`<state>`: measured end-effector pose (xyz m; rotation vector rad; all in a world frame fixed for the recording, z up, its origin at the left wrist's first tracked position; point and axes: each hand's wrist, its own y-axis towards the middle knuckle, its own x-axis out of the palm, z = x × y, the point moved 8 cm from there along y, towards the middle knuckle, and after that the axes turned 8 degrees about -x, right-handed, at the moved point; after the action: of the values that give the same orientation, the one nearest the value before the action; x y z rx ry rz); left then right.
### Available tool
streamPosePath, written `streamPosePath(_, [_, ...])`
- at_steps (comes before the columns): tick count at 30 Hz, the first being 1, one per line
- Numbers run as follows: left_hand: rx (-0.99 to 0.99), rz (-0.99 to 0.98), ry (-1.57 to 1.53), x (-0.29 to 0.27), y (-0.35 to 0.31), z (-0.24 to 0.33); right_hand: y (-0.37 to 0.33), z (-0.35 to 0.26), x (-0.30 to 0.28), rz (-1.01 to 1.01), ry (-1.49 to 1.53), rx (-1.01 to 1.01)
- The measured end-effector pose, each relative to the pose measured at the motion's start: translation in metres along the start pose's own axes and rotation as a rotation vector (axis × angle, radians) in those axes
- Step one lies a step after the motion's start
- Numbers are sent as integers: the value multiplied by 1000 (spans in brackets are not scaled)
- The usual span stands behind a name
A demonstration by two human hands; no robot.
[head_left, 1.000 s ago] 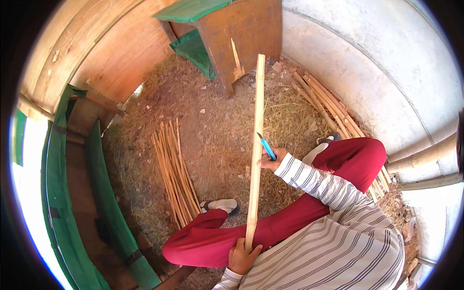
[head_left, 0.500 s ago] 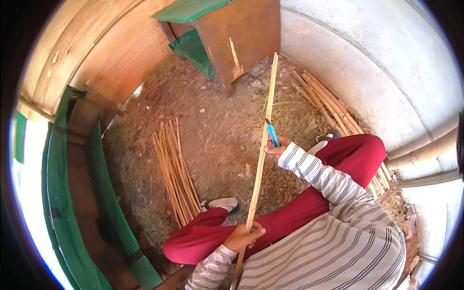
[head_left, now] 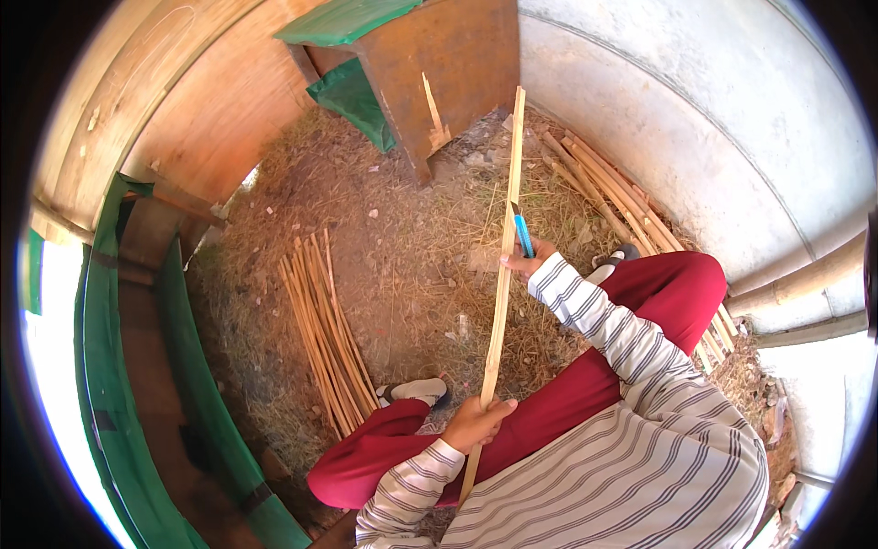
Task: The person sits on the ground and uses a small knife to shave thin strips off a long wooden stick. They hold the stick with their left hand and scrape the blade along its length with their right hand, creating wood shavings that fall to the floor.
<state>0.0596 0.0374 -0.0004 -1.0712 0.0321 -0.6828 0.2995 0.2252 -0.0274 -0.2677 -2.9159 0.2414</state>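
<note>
A long pale wooden strip (head_left: 501, 320) runs from my lap up and away, its far end raised toward the brown cabinet. Near its lower part, my left hand (head_left: 477, 424) is wrapped round it. My right hand (head_left: 528, 258) grips a blue utility knife (head_left: 523, 235) about two thirds of the way up the strip. The knife's dark blade lies against the strip's right side, and the fingers of that hand touch the wood too. The strip's lowest end is partly hidden behind my left hand and striped shirt.
A bundle of thin strips (head_left: 320, 329) lies on the ground at left. Longer strips (head_left: 631, 197) lie along the pale wall, partly behind my right leg. A brown cabinet (head_left: 448, 78) with green covering stands ahead; a green-edged wooden bench (head_left: 197, 366) curves along the left.
My left hand has moved slightly up and right along with the strip. My right hand and the knife have shifted a little farther away along it. The strip stands somewhat steeper.
</note>
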Motion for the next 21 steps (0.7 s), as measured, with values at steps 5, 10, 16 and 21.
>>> streamPosePath(5, [202,135,137,-10,12,6,11,-1,-12,133,-444,-170])
streamPosePath(10, [208,178,44,-24,7,1,-68,-64,37,-212,-803,-141])
streamPosePath(16, [146,108,-128,-30,12,-4,-125,-40,89,-600,-866,-333])
streamPosePath(21, [113,108,-248,-37,15,-9,-127,-38,105,-645,-812,-371])
